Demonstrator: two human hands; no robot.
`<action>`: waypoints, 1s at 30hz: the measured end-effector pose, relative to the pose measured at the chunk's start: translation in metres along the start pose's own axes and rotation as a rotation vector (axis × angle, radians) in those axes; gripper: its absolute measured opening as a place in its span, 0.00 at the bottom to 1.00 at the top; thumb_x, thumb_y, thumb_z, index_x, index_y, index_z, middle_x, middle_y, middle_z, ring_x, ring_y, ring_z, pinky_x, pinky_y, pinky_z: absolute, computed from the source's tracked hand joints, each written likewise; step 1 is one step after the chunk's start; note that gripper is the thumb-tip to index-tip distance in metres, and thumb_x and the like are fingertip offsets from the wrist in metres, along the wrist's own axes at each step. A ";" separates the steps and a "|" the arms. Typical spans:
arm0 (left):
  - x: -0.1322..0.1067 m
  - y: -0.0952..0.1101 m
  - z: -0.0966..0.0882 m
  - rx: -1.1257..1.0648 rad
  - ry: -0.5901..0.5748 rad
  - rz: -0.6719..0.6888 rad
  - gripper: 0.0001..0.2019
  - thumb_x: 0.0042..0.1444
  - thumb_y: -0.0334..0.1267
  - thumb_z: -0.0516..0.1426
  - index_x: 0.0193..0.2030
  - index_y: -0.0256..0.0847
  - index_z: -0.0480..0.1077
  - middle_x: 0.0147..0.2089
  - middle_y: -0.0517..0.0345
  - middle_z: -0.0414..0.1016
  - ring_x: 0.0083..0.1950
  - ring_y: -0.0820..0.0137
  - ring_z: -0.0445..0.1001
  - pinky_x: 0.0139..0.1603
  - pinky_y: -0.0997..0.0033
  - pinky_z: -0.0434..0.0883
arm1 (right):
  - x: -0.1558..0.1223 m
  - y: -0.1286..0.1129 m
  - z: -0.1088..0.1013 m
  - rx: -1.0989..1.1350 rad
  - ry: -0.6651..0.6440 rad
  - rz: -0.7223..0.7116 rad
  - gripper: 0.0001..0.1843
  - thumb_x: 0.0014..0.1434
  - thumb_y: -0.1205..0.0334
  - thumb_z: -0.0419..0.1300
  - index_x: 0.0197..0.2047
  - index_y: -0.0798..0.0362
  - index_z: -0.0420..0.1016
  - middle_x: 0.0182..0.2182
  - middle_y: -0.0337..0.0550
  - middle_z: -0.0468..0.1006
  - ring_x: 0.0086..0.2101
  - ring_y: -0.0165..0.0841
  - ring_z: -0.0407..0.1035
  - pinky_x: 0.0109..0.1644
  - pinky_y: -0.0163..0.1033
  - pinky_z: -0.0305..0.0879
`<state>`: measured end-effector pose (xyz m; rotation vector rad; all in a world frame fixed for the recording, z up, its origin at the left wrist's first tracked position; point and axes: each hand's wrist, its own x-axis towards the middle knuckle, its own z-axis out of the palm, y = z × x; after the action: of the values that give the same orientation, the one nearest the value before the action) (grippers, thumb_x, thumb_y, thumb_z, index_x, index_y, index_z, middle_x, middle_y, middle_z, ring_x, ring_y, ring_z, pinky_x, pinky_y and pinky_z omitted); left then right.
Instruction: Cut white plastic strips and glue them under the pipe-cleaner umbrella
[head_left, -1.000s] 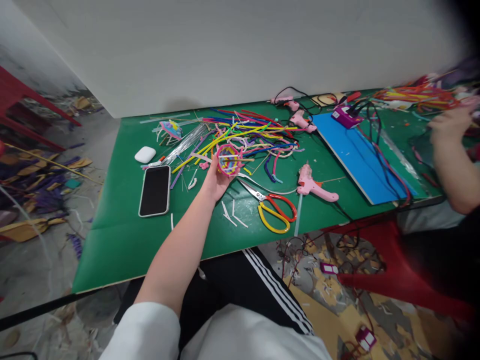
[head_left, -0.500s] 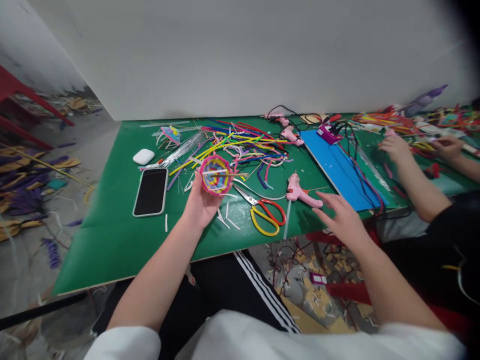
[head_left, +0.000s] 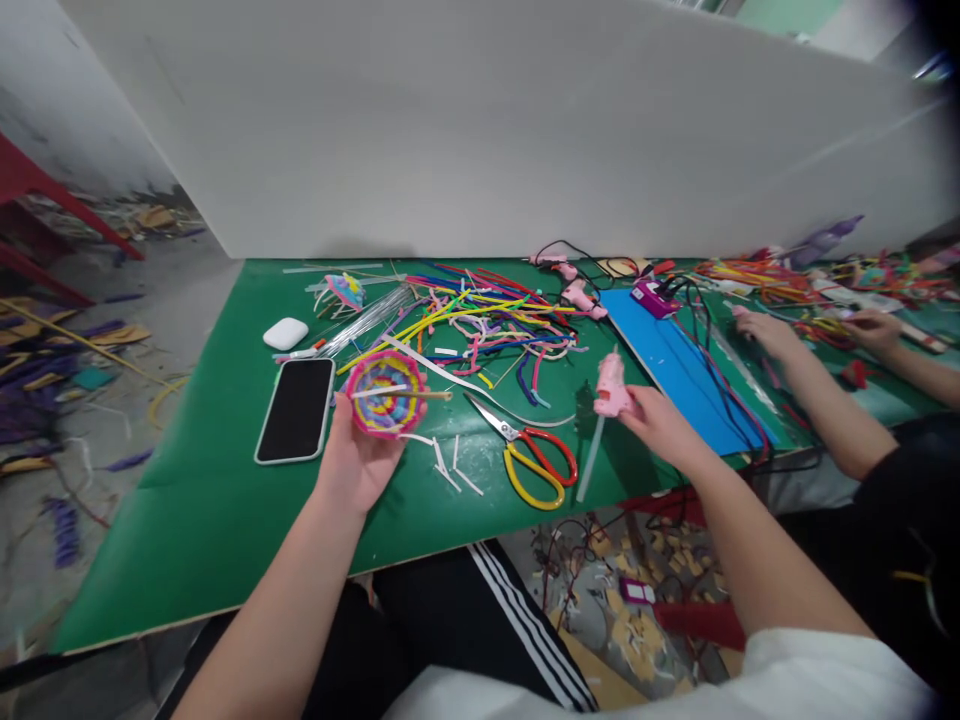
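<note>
My left hand (head_left: 358, 462) holds a small round woven disc (head_left: 384, 393) of pink, yellow and blue pipe cleaners, with a thin wooden stick through its middle, just above the green table (head_left: 202, 520). My right hand (head_left: 654, 422) is closed on the handle of a pink glue gun (head_left: 609, 388), lifted off the table with its glue stick hanging down. Red and yellow scissors (head_left: 536, 458) lie between my hands. A heap of coloured pipe cleaners (head_left: 487, 310) lies behind them.
A black phone (head_left: 295, 408) and a white earbud case (head_left: 285, 333) lie left of the disc. A blue board (head_left: 675, 360) with cables, more glue guns (head_left: 581, 295) and a white wall stand behind. Another person's hands (head_left: 765, 330) work at the right.
My right hand came into view, reached to the pink glue gun and picked it up. My left hand drew the woven disc left and toward me.
</note>
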<state>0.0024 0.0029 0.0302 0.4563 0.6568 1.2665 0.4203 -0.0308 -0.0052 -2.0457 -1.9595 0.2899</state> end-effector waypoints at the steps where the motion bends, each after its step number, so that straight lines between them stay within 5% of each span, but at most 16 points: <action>1: 0.000 0.002 0.000 0.000 0.000 0.013 0.28 0.51 0.61 0.54 0.52 0.44 0.69 0.50 0.50 0.75 0.56 0.59 0.71 0.49 0.62 0.75 | -0.004 -0.002 -0.007 0.068 0.024 0.017 0.19 0.57 0.57 0.54 0.50 0.56 0.66 0.42 0.53 0.71 0.41 0.42 0.68 0.44 0.46 0.65; 5: -0.001 0.002 -0.001 0.005 0.002 0.037 0.30 0.50 0.62 0.53 0.51 0.41 0.70 0.52 0.48 0.74 0.55 0.58 0.71 0.49 0.64 0.75 | -0.020 -0.024 -0.036 0.649 0.076 0.093 0.19 0.56 0.53 0.57 0.50 0.49 0.65 0.40 0.44 0.71 0.25 0.30 0.66 0.29 0.39 0.66; 8: 0.002 -0.001 -0.003 -0.003 -0.003 0.037 0.28 0.50 0.62 0.54 0.49 0.44 0.71 0.50 0.52 0.75 0.52 0.62 0.74 0.47 0.69 0.75 | -0.019 -0.056 -0.051 0.996 0.104 0.064 0.18 0.53 0.52 0.60 0.46 0.50 0.69 0.38 0.42 0.68 0.18 0.24 0.60 0.19 0.36 0.54; 12: 0.006 -0.002 -0.008 0.001 0.012 0.051 0.25 0.51 0.59 0.55 0.48 0.45 0.71 0.48 0.53 0.76 0.50 0.64 0.75 0.44 0.72 0.76 | 0.004 -0.095 -0.059 1.117 0.040 -0.019 0.18 0.46 0.52 0.66 0.37 0.54 0.71 0.32 0.39 0.68 0.15 0.21 0.56 0.17 0.35 0.48; 15: 0.008 0.001 -0.012 0.014 0.059 0.069 0.25 0.52 0.59 0.54 0.49 0.44 0.70 0.49 0.52 0.75 0.51 0.63 0.75 0.46 0.70 0.75 | 0.026 -0.110 -0.063 1.034 0.284 -0.053 0.15 0.46 0.56 0.66 0.35 0.55 0.71 0.29 0.38 0.70 0.14 0.22 0.57 0.16 0.36 0.49; 17: 0.008 0.003 -0.014 0.017 0.082 0.067 0.27 0.52 0.60 0.52 0.50 0.42 0.70 0.51 0.50 0.74 0.52 0.62 0.74 0.48 0.68 0.75 | 0.035 -0.114 -0.066 0.952 0.338 -0.007 0.13 0.47 0.59 0.66 0.34 0.56 0.71 0.27 0.39 0.71 0.13 0.22 0.58 0.15 0.35 0.50; 20: 0.009 0.003 -0.017 0.008 0.088 0.048 0.29 0.52 0.61 0.52 0.52 0.42 0.69 0.51 0.48 0.74 0.53 0.62 0.74 0.49 0.68 0.74 | 0.037 -0.120 -0.068 1.021 0.148 0.025 0.15 0.47 0.54 0.66 0.34 0.56 0.72 0.26 0.39 0.72 0.12 0.22 0.58 0.14 0.34 0.50; 23: 0.008 -0.001 -0.017 -0.003 0.034 0.035 0.28 0.52 0.60 0.53 0.52 0.42 0.69 0.51 0.49 0.74 0.55 0.61 0.72 0.51 0.66 0.73 | 0.037 -0.131 -0.061 1.187 -0.059 -0.126 0.21 0.47 0.43 0.64 0.35 0.53 0.72 0.25 0.38 0.72 0.10 0.21 0.56 0.12 0.32 0.51; 27: 0.007 -0.004 -0.017 -0.005 -0.022 0.046 0.26 0.51 0.59 0.55 0.49 0.42 0.70 0.50 0.50 0.75 0.58 0.60 0.69 0.54 0.63 0.71 | 0.049 -0.151 -0.031 1.193 -0.411 -0.401 0.25 0.47 0.39 0.62 0.35 0.53 0.73 0.24 0.41 0.75 0.11 0.25 0.60 0.10 0.31 0.48; 30: 0.006 -0.002 -0.020 0.005 -0.014 0.056 0.28 0.47 0.60 0.57 0.49 0.42 0.71 0.50 0.49 0.75 0.57 0.59 0.70 0.53 0.63 0.72 | 0.062 -0.162 0.001 1.293 -0.518 -0.447 0.23 0.50 0.42 0.61 0.36 0.54 0.72 0.26 0.42 0.77 0.13 0.25 0.64 0.12 0.30 0.49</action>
<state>-0.0091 0.0070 0.0134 0.4904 0.6395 1.3133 0.2713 0.0361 0.0533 -0.7117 -1.5947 1.5648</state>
